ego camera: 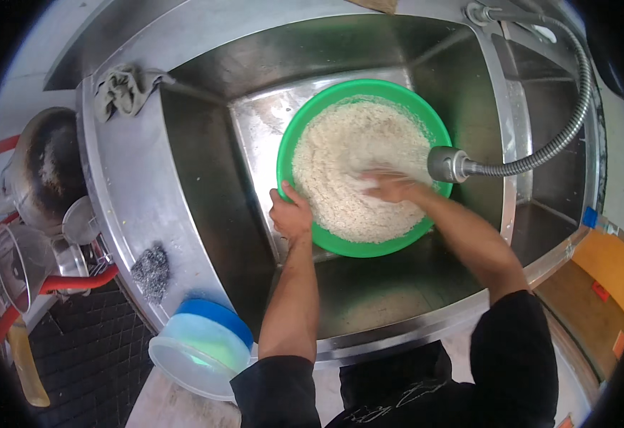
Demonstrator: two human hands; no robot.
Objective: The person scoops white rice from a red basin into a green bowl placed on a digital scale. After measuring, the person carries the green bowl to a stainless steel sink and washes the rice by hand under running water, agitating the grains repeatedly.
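Observation:
A round green plastic basin (344, 247) stands in a stainless steel sink (210, 187), holding a wide layer of pale grains that look like rice (338, 139). My left hand (292, 213) grips the basin's lower left rim, thumb over the edge. Blurred by motion, my right hand (389, 184) lies at the surface of the grains, right of the middle; its fingers look spread, and whether grains are in them cannot be told. Just above my right wrist, the metal spray head (447, 165) of a flexible hose (571, 125) hangs over the basin's right rim.
On the left ledge lie a grey cloth (124, 92) and a steel wool scourer (151, 272). A translucent plastic tub with a blue band (205, 342) stands at the near left corner. Beyond the ledge are a blackened wok (49, 168) and strainers (23, 262). A second sink basin (550, 160) adjoins on the right.

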